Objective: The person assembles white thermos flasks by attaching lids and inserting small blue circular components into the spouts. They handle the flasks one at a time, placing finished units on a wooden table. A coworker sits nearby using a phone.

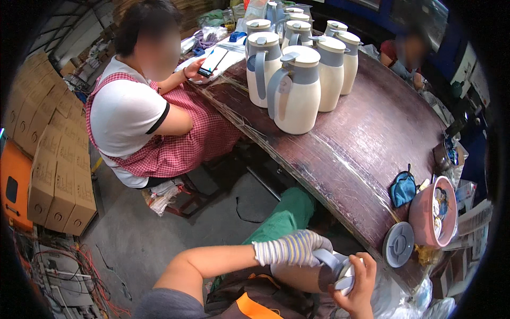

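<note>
A white thermos jug [297,277] with a grey collar lies tilted across my lap, its top pointing right. My left hand [298,249], in a striped knitted glove, is closed at the jug's grey handle [328,259]. Bare, my right hand [360,284] has its fingers curled around the jug's pale lid [345,282] at the top end. My forearm and lap hide part of the jug's body. On the table's near right edge rests a round grey plastic disc [398,244], just beyond my right hand.
Several white-and-grey thermos jugs [300,98] stand upright on the dark wooden table [366,143]. Beside a blue cloth pouch [402,189] is a pink bucket [417,218]. A seated person [127,106] holds a phone [213,61]; another person [406,56] sits across. Cartons [64,170] are stacked left.
</note>
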A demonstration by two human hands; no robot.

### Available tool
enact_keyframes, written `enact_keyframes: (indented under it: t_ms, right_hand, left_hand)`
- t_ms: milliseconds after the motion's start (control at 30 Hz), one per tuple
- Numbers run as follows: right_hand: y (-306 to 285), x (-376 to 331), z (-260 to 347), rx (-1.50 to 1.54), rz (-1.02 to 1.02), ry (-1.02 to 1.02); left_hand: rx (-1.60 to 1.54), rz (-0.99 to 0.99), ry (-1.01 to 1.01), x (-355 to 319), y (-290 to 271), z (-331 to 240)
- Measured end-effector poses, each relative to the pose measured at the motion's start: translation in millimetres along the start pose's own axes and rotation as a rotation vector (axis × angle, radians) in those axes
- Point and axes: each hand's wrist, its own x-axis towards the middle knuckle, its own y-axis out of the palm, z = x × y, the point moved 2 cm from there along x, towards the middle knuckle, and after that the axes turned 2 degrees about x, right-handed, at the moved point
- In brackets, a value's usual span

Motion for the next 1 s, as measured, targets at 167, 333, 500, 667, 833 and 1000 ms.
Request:
enact_keyframes:
  t_ms: [167, 333, 500, 667, 833, 1000]
  right_hand:
    - [0.4, 13.9, 5.3, -0.009, 0.142, -0.258]
    - [-2.3, 14.8, 18.4, -0.035, 0.374, -0.386]
    - [-1.7, 18.3, 4.2, 0.031, 0.254, -0.242]
    - [5.3, 6.1, -39.2, 0.117, -0.069, 0.472]
    - [-4.3, 8.4, -44.7, 0.149, 0.044, 0.463]
    - [-22.1, 6.4, -16.3, 0.024, 0.237, 0.2]
  left_hand:
    - [-0.073, -0.037, 0.138, 26.5, -17.7, -0.8]
    - [-0.099, -0.032, 0.212, 55.0, -1.2, 12.1]
    - [0.017, -0.132, 0.067, 48.4, -3.3, 8.5]
    - [0.266, -0.204, 0.187, -6.5, 22.9, -40.4]
    - [0.322, -0.295, 0.235, -7.8, 60.5, -14.6]
    - [-0.034, -0.091, 0.168, 2.0, -11.0, -8.6]
